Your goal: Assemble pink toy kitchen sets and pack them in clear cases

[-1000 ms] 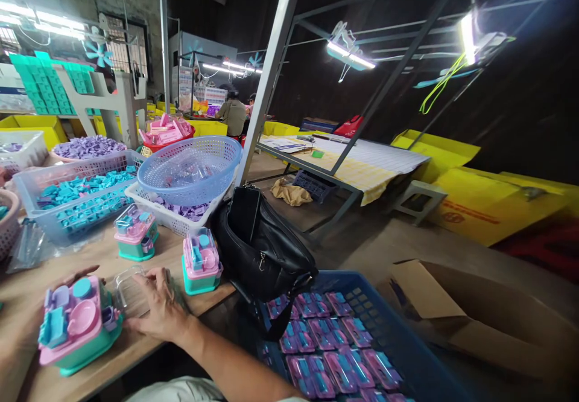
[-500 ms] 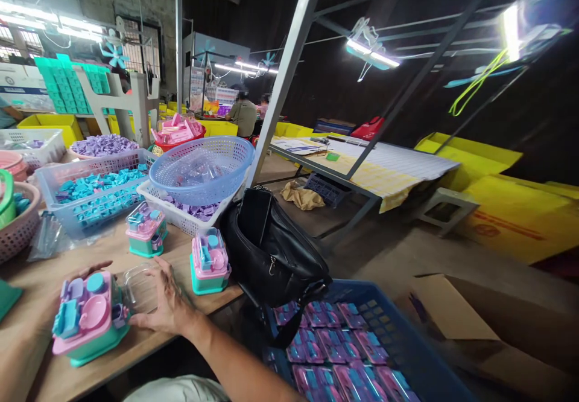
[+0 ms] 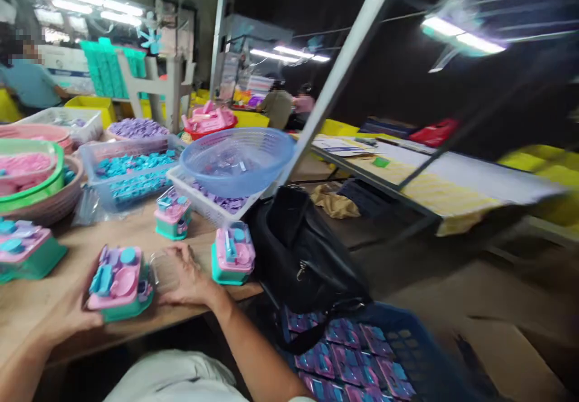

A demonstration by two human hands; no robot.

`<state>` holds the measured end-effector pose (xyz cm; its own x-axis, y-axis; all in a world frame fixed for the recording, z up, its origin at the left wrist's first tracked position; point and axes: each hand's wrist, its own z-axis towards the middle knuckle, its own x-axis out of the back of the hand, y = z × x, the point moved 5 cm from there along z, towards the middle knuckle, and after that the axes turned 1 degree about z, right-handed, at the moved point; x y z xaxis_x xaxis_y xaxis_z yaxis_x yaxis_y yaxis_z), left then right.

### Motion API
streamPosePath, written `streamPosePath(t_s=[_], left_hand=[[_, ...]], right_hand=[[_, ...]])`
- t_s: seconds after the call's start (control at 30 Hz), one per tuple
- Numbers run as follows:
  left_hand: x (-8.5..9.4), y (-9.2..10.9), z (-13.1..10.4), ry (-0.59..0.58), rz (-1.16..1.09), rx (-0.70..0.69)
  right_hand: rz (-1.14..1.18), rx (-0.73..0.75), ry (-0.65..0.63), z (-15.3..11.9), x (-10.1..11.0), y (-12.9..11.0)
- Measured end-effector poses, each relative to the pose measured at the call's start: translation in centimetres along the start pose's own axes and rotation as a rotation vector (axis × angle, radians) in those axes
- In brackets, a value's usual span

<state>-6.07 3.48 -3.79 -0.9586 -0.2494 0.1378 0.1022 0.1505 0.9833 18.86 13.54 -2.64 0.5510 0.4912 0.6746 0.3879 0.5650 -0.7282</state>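
Head view: my only look at the table (image 3: 129,227), slightly blurred.
Toy box (image 3: 120,284): pink top, green base, small pieces showing; near the table's front edge, resting or slightly lifted, I can't tell which.
Left hand (image 3: 72,314): I have it gripping the toy box from the left, thumb in front.
Right hand (image 3: 193,280): fingers and thumb curved around the clear cover (image 3: 163,270), apparently holding it; how firmly, I can't tell.
Clear cover: just right of the toy box, not over its pieces.
Handling: I'd hold the toy box level, since tipping could shift the pieces, and pinch the cover lightly by its rim; thin plastic probably dents.
Neighbours: a box (image 3: 233,254) beside the black bag (image 3: 303,257) and another (image 3: 173,213) farther back; I'd mind my right elbow near the bag.
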Motion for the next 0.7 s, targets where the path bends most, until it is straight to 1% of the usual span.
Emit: streamPosePath(t_s=[0.07, 0.17, 0.27, 0.3, 0.37, 0.43, 0.47, 0.5, 0.57, 0.63, 0.7], left_hand=[[-1.1, 0.7, -1.7, -0.014, 0.072, -0.017], [-2.4, 1.5, -2.4, -0.061, 0.101, -0.031], [-3.0, 1.5, -2.4, -0.101, 0.107, -0.113], [-3.2, 1.3, -2.5, -0.102, 0.117, -0.135], [-3.6, 1.0, -2.7, -0.088, 0.172, -0.162], [-4.2, 0.6, -2.8, -0.08, 0.247, -0.172], [-4.5, 0.5, -2.8, -0.086, 0.27, -0.173], [-4.8, 0.5, -2.8, -0.091, 0.272, -0.173], [-5.3, 0.5, -2.8, -0.1, 0.223, -0.185], [-5.7, 0.6, -2.7, -0.098, 0.169, -0.216], [-5.9, 0.7, -2.6, -0.072, 0.141, -0.255]], right_hand=[[0.021, 0.018, -0.02, -0.7, -0.4, 0.1], [0.06, 0.03, 0.023, -1.9, -0.2, 0.4], [0.111, 0.022, 0.13, -3.1, 1.5, -0.1], [0.138, 0.034, 0.159, -3.4, 2.4, -0.7], [0.198, 0.089, 0.202, -3.5, 4.0, -2.7], [0.232, 0.175, 0.214, -2.7, 5.2, -5.4], [0.23, 0.219, 0.205, -1.9, 5.4, -6.7], [0.213, 0.264, 0.181, -0.9, 5.4, -8.0], [0.151, 0.349, 0.105, 1.2, 4.7, -9.9], [0.074, 0.405, 0.022, 3.2, 3.7, -10.8], [0.003, 0.424, -0.033, 4.4, 3.0, -11.0]])
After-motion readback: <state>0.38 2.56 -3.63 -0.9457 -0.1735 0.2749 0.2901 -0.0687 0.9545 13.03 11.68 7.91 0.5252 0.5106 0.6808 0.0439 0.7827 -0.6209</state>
